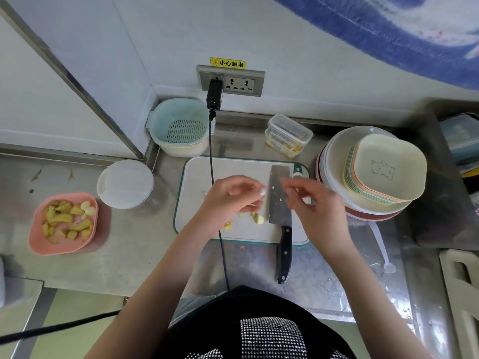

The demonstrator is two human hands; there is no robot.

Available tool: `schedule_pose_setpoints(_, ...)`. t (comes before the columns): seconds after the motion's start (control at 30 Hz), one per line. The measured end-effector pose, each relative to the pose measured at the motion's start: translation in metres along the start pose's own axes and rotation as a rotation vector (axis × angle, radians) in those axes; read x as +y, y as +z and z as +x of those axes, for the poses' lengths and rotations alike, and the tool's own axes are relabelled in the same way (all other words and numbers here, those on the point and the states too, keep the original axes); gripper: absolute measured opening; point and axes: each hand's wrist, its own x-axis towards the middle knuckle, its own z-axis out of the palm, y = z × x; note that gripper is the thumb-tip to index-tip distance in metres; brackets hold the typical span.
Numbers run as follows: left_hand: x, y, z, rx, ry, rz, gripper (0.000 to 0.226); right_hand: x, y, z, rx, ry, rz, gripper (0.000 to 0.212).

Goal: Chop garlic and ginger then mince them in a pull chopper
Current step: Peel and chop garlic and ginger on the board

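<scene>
Yellow label (pixel 227 63) above wall socket (pixel 231 80) read "小心触电" w/ warning triangle; no other legible text. Top bowl (pixel 386 169) of stack at right carried a line-drawn bear.

Cleaver (pixel 279 200) lay flat on white cutting board (pixel 197 182), long axis running near-to-far: blade toward the wall, black riveted handle toward the person, overhanging board's near edge onto steel counter (pixel 134 244). Pale bits stuck to blade face.

Left hand (pixel 228 200) hovered over board just left of blade, fingers curled in a loose pinch; something small and pale at fingertips, blurred, cannot tell what. Right hand (pixel 313 203) just right of blade, partly over it, thumb and forefinger nearly closed; whether it held anything, cannot tell (motion blur).

Few cut yellowish pieces (pixel 259 219) lay on board under/near left hand, beside blade's heel. Pink bowl (pixel 36 229) far left on counter held ginger chunks (pixel 64 224) plus garlic cloves (pixel 87 207) at its far-right corner, well apart from both hands. Round white-lidded container (pixel 125 183) sat between pink bowl and board. Clear lidded box (pixel 287 136) w/ chopped bits behind board.
</scene>
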Motion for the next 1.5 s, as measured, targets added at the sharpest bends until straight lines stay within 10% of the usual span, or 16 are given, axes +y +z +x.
schedule_pose_setpoints(0.1,-0.041,-0.005,0.014,0.13,-0.002,0.385,0.015,0.062,0.005,-0.018,-0.048,0.428,-0.184,0.025)
schedule_pose_setpoints(0.27,-0.087,-0.01,0.041,0.262,0.04,0.568,0.021,0.106,0.033,-0.054,-0.253,0.635,-0.455,0.033)
schedule_pose_setpoints(0.6,-0.114,-0.019,0.081,0.148,0.05,0.714,0.031,0.113,0.041,-0.042,-0.215,0.679,-0.664,0.033)
schedule_pose_setpoints(0.73,-0.114,-0.018,0.062,0.225,0.202,1.019,0.056,0.114,0.032,-0.044,-0.096,0.747,-0.307,0.03)
schedule_pose_setpoints(0.93,-0.136,-0.005,0.019,0.052,0.214,1.145,0.017,0.111,0.021,-0.042,-0.113,0.819,0.051,0.009)
schedule_pose_setpoints(1.5,-0.138,0.036,0.053,0.202,0.185,0.991,0.03,0.11,-0.01,-0.057,0.041,0.651,0.028,0.03)
